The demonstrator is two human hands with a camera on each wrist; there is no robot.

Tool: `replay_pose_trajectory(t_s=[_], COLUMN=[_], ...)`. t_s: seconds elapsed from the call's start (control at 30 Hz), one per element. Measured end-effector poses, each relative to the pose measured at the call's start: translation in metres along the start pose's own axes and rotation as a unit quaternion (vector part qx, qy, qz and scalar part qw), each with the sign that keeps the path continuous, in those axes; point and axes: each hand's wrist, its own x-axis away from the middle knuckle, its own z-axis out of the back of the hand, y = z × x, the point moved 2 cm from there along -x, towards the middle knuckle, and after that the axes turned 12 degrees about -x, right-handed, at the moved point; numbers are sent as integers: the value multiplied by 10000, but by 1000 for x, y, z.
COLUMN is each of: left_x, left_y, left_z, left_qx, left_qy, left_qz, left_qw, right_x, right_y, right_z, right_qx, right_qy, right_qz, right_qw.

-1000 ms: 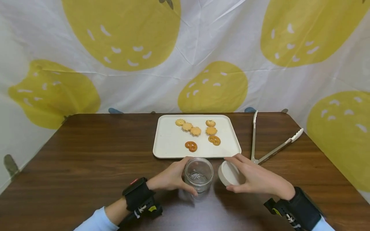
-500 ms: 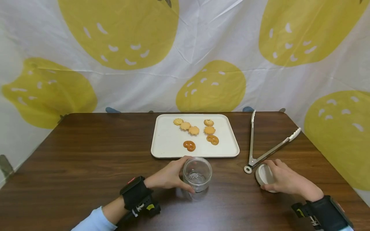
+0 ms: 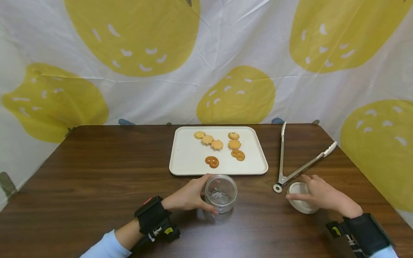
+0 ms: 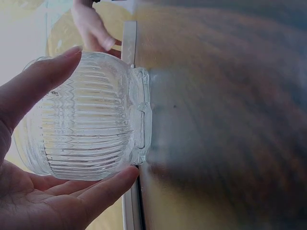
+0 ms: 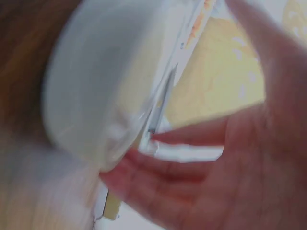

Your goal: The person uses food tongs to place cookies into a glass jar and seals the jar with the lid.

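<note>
A clear glass jar (image 3: 221, 196) stands lidless on the table in front of the tray. My left hand (image 3: 190, 196) holds its side, and the left wrist view shows the thumb and fingers around the ribbed glass (image 4: 88, 120). To the right, a round white lid (image 3: 302, 206) lies near the tongs' hinge. Over it is my right hand (image 3: 329, 196). In the blurred right wrist view, the fingertips touch or nearly touch the lid's edge (image 5: 81, 96), while the thumb stands away from it.
Behind the jar lies a white tray (image 3: 187, 157) bearing several small scalloped crackers (image 3: 217, 144) and two pretzels (image 3: 212, 162). Spread metal tongs (image 3: 303, 168) rest right of the tray. A lemon-print cloth (image 3: 155, 100) hangs behind the wooden table (image 3: 106, 172).
My right hand has carried the lid from beside the jar to the right, and set it down by the tongs; its thumb has come off the lid. My left hand keeps holding the jar.
</note>
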Motion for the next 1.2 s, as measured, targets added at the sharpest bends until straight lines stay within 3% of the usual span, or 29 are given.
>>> replay_pose_trajectory(t_s=[0.23, 0.43, 0.57, 0.67, 0.87, 1.0, 1.1, 1.2], left_x=[-1, -2, -2, -1, -1, -1, -1, -1], left_y=[-1, -2, -3, -3, -4, -3, -4, -3], left_z=[-1, 0, -1, 0, -1, -2, -3, -3], left_qx=[-23, -21, 49, 92, 105, 98, 99, 105], left_qy=[16, 9, -12, -19, -15, -36, -21, -12], left_qz=[9, 26, 45, 59, 63, 47, 13, -26], left_qw=[10000, 10000, 10000, 9999, 9999, 9999, 9999, 9999], right_x=[-26, -64, -86, -97, -105, -104, -105, -105], right_y=[-3, -5, -1, 1, -2, -5, -6, -5], right_z=[18, 33, 32, 27, 15, 13, 14, 15], right_qx=[-320, -90, 137, 71, -43, 70, -122, -374], right_qy=[336, -445, -945, -1083, -460, -143, -43, -56], right_qz=[-599, -1074, -1591, -2075, -3044, -3334, -3553, -3590], right_qw=[9971, 9932, 9826, 9722, 9514, 9427, 9347, 9326])
